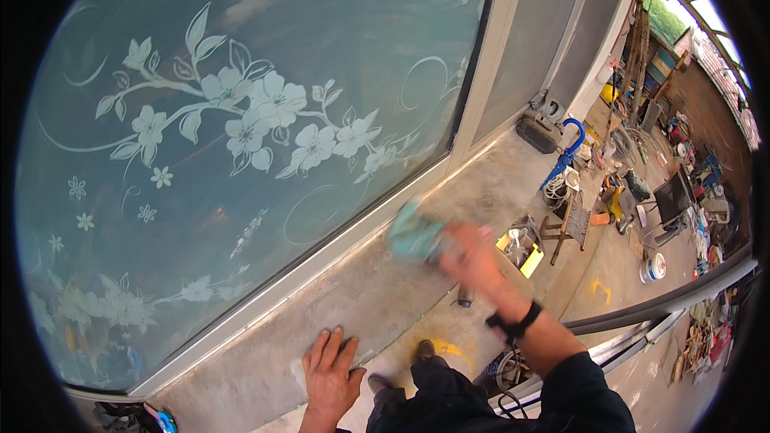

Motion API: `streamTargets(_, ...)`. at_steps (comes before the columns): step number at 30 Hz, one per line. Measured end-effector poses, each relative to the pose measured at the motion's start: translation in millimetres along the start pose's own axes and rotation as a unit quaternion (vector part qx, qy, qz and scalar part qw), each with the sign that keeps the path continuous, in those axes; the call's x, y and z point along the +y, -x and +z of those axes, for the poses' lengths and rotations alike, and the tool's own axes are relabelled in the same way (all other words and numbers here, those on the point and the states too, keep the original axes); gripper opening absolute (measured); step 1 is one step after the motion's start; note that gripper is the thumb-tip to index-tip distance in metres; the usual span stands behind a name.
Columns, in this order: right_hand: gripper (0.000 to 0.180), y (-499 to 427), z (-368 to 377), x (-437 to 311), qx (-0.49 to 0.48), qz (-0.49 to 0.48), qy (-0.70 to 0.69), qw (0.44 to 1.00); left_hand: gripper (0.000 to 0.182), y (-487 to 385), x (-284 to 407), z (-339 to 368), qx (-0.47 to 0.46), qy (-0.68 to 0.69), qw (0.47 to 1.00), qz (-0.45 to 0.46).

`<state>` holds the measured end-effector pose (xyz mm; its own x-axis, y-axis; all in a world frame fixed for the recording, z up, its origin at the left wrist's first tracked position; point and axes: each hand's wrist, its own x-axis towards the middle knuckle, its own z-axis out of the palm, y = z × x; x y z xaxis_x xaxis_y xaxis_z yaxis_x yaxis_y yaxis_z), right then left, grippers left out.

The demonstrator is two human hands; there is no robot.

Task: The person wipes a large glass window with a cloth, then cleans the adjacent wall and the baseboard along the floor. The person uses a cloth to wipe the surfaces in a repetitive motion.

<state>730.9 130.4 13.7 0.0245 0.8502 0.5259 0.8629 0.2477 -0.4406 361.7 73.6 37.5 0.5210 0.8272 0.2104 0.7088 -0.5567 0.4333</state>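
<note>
My right hand [470, 257], blurred by motion and with a black band at the wrist, grips a teal cloth [415, 233]. The cloth is over the concrete ledge [346, 288], close to the pale window frame [361, 240]; whether it touches the surface I cannot tell. Flat on the same ledge, nearer to me, rests my left hand [331, 364] with its fingers a little apart and nothing in it. Beyond the frame stands a large glass pane [337, 36] patterned with frosted flowers and leaves.
A toolbox with yellow edges [522, 249] lies just past my right hand. A blue umbrella [558, 168], a small folding stool [568, 222] and a white bucket [652, 267] stand to the right. A metal rail [662, 300] crosses behind my right arm. Clutter covers the far floor.
</note>
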Motion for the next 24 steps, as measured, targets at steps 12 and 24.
streamTargets(12, 0.045, -46.9, 43.2, -6.1, 0.004, 0.002, 0.023, 1.0, 0.062, 1.0, 0.5, 3.5, 0.017, 0.003, 1.0, -0.007)
streamTargets(24, 0.034, -22.9, 25.0, -42.5, -0.031, -0.018, 0.015, 0.999, 0.062, 2.2, 0.7, 1.7, 0.034, 0.017, 0.999, -0.001)
